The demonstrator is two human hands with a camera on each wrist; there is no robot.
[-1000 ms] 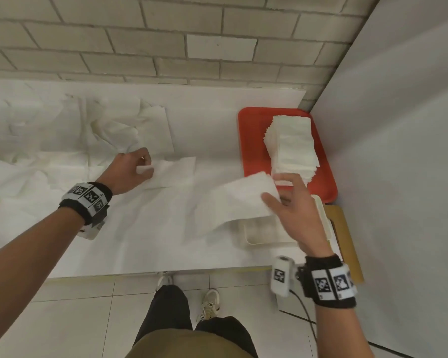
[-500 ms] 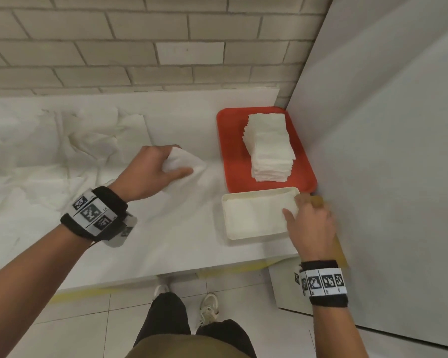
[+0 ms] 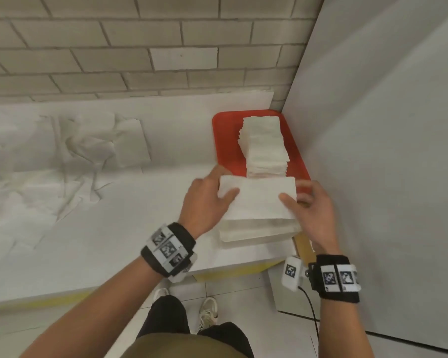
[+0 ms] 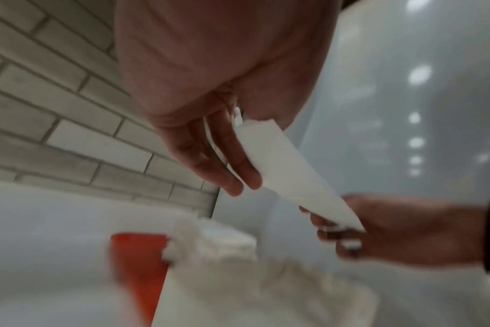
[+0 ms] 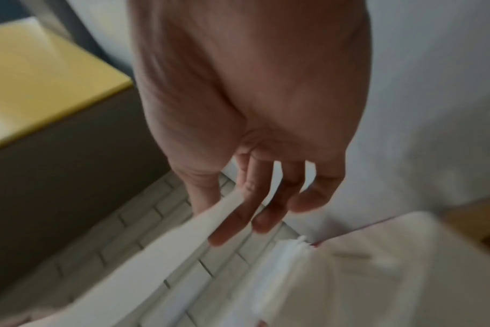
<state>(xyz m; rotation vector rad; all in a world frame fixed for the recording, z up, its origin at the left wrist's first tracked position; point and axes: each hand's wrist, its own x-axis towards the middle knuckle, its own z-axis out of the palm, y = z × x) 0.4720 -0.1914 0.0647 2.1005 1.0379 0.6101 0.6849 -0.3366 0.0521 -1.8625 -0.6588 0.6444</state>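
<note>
A folded white napkin (image 3: 256, 197) is held flat just above a white tray (image 3: 256, 235) at the table's front right. My left hand (image 3: 210, 197) pinches its left edge, thumb on top and fingers beneath. My right hand (image 3: 308, 202) pinches its right edge the same way. The left wrist view shows the napkin (image 4: 288, 168) stretched between the left hand (image 4: 224, 159) and the right hand (image 4: 392, 230). In the blurred right wrist view, the right hand (image 5: 252, 194) has its fingers under the napkin (image 5: 154, 254).
Behind the white tray, a red tray (image 3: 225, 140) carries a tall stack of folded napkins (image 3: 265, 143). Crumpled unfolded napkins (image 3: 88, 143) are piled at the table's left. A grey panel (image 3: 373, 151) walls off the right side and a brick wall (image 3: 140, 60) the back.
My left hand carried the napkin rightward from the pile to above the white tray. My right hand left the tray's edge and took hold of the napkin's right side.
</note>
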